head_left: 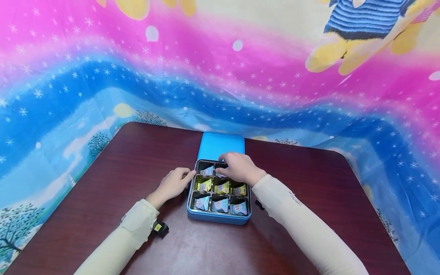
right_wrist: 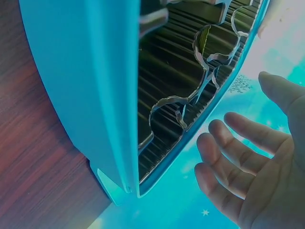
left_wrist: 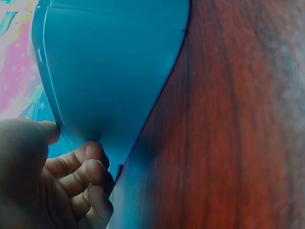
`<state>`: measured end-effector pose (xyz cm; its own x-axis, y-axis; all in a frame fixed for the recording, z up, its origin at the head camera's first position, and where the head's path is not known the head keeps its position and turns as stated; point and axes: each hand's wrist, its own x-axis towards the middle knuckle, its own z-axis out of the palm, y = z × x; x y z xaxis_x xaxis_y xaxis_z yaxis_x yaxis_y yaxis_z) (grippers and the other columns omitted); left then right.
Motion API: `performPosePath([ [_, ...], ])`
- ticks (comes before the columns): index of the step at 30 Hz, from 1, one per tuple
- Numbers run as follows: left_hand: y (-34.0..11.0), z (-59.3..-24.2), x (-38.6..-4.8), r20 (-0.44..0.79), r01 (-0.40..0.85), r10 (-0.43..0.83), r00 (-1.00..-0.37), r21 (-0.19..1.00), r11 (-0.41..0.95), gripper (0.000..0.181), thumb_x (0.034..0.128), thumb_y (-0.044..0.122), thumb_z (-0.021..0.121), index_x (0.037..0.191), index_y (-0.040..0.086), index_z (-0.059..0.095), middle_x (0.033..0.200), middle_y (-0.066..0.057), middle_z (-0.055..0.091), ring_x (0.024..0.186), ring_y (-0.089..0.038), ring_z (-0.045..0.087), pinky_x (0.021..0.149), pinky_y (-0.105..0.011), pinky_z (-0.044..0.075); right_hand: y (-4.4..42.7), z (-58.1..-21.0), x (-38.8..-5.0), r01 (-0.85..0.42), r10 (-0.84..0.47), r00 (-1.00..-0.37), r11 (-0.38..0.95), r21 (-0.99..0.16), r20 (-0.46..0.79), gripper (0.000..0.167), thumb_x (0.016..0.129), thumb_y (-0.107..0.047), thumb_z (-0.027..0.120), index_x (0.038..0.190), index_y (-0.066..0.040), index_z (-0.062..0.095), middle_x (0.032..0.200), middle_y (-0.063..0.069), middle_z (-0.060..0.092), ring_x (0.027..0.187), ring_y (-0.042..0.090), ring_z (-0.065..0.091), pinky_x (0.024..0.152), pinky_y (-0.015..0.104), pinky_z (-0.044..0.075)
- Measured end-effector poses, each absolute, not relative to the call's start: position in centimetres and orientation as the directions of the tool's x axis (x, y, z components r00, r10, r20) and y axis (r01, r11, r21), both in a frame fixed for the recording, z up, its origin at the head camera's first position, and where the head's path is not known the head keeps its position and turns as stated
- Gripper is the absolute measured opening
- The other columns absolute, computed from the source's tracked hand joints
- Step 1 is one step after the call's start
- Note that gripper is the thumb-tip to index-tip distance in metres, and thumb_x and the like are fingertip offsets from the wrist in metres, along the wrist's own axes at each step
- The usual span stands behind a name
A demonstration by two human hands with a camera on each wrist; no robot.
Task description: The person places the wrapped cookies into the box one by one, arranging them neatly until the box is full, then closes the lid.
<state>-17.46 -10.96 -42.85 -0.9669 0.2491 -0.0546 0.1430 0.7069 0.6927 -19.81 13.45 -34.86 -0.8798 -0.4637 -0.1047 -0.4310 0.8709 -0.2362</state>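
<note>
A blue tin box (head_left: pixel 220 218) stands on the table, its lid (head_left: pixel 221 146) hinged back. Compartments inside hold wrapped candies: blue-and-pink ones (head_left: pixel 220 205) in the front row, yellow ones (head_left: pixel 221 187) in the middle row, a pale blue one (head_left: pixel 207 171) at back left. My left hand (head_left: pixel 175 181) holds the tin's left side; in the left wrist view its thumb (left_wrist: pixel 50 131) is at the rim and its curled fingers lie against the wall. Over the back right compartments is my right hand (head_left: pixel 240 167), partly covering them. The right wrist view shows its fingers (right_wrist: pixel 238 148) loosely spread, with nothing between them.
The dark red-brown wooden table (head_left: pixel 144 149) reaches back to a printed cloth backdrop (head_left: pixel 192 91). Near my left sleeve (head_left: pixel 137 221) a small black device (head_left: pixel 160 229) with a yellow mark is visible. A black piece (head_left: pixel 259 205) shows beside the right sleeve.
</note>
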Motion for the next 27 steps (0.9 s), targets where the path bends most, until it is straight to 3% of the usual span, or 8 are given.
performPosePath([
  [19, -11.1, -42.8, -17.4, -0.056, 0.14, 0.246, -0.968, 0.695, 0.706, 0.044, 0.1061, 0.044, 0.047, 0.076, 0.015, 0.059, 0.064, -0.001, 0.062, 0.055, -0.015, 0.053, 0.054, -0.032, 0.04, 14.4, -34.5, -17.9, -0.466, -0.492, -0.87, 0.84, -0.278, -0.029, 0.047, 0.098, -0.041, 0.065, 0.134, -0.011, 0.064, 0.127, 0.009, 0.07, 0.11, 0.021, 0.068, 0.085, 0.044, 0.057],
  [27, -11.1, -42.9, -17.5, -0.054, 0.141, 0.247, -0.967, 0.694, 0.706, 0.042, 0.106, 0.044, 0.047, 0.076, 0.016, 0.06, 0.064, 0.0, 0.062, 0.056, -0.015, 0.054, 0.055, -0.031, 0.04, 15.3, -34.7, -16.8, -0.488, -0.495, -0.868, 0.84, -0.239, 0.036, 0.047, 0.098, -0.044, 0.065, 0.132, -0.011, 0.066, 0.126, 0.006, 0.071, 0.106, 0.02, 0.07, 0.082, 0.042, 0.057],
])
